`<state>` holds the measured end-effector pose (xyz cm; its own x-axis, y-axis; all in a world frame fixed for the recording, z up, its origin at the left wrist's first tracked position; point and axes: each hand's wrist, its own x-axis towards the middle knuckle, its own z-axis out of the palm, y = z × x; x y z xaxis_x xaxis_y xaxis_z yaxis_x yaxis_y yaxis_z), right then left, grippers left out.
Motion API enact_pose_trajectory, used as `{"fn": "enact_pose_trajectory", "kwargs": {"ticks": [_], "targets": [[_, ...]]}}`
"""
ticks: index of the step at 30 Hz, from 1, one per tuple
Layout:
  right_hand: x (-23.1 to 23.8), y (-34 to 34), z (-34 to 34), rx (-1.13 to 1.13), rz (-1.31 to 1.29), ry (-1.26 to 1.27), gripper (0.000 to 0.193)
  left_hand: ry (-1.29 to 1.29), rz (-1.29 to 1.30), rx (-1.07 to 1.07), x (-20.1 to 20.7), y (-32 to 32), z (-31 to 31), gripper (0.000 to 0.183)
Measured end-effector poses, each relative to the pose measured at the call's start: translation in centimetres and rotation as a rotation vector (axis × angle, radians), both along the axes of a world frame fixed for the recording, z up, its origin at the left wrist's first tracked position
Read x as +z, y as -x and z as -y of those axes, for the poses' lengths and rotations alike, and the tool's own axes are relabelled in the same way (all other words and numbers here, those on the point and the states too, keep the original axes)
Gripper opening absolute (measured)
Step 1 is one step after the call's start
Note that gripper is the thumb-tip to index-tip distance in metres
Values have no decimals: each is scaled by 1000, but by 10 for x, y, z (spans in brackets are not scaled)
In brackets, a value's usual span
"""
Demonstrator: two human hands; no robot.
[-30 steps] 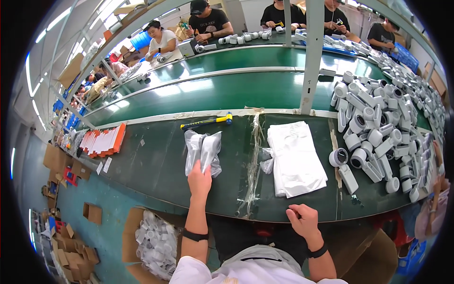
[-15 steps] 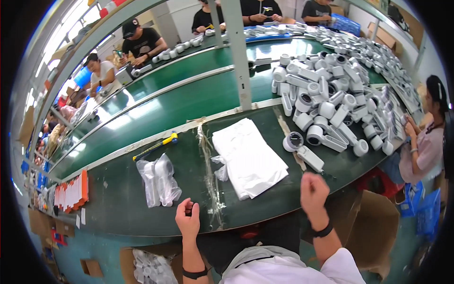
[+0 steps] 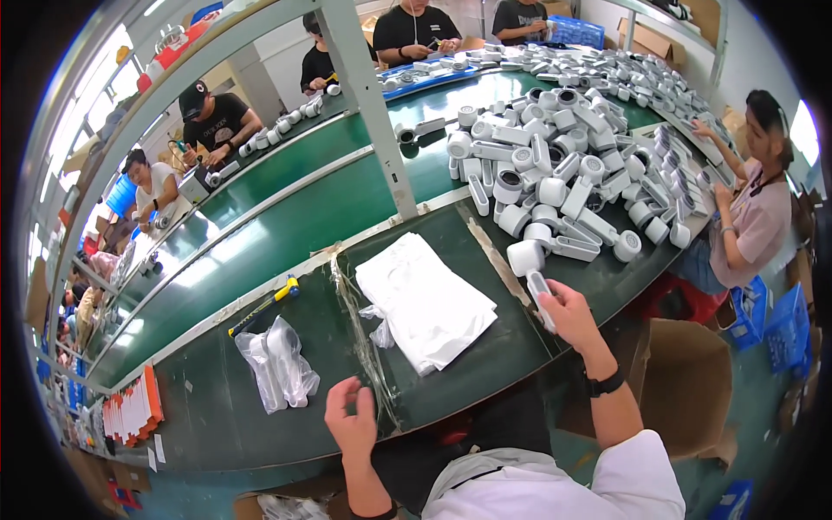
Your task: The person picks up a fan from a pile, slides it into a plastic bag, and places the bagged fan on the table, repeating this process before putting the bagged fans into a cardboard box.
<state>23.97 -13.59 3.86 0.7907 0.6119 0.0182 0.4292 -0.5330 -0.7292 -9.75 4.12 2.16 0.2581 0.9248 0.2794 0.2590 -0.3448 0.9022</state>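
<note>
My right hand (image 3: 569, 314) has its fingers closed round the handle of a white handheld device with a round head (image 3: 526, 257), at the near edge of a big heap. The device is tilted, its head away from me. My left hand (image 3: 351, 418) is at the table's front edge, fingers loosely bent and apart, with nothing in it. Beyond it lie clear plastic bags with white devices inside (image 3: 277, 364). A stack of white plastic bags (image 3: 425, 299) lies flat between my hands. Behind the bagged devices is a yellow and blue hammer-like tool (image 3: 267, 305).
The heap of white devices (image 3: 563, 165) covers the table's right side. A metal post (image 3: 368, 113) rises at the far edge. Orange-edged cards (image 3: 134, 412) stand at left. An open carton (image 3: 685, 381) is below right. Co-workers sit across and at right (image 3: 745, 217).
My right hand has moved forward and closed on the handle of a device, whose head has turned. My left hand's fingers have loosened. The view has shifted, moving the table contents leftward.
</note>
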Motion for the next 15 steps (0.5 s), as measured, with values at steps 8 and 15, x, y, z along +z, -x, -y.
{"fn": "enact_pose_trajectory", "kwargs": {"ticks": [8,15], "targets": [[3,51,24,176,-1154,-854,44,-646,-342,-587,38,-116,11,25],[-7,62,25,152,-1089,-813,40,-667,-572,-577,25,-132,2,11]]}}
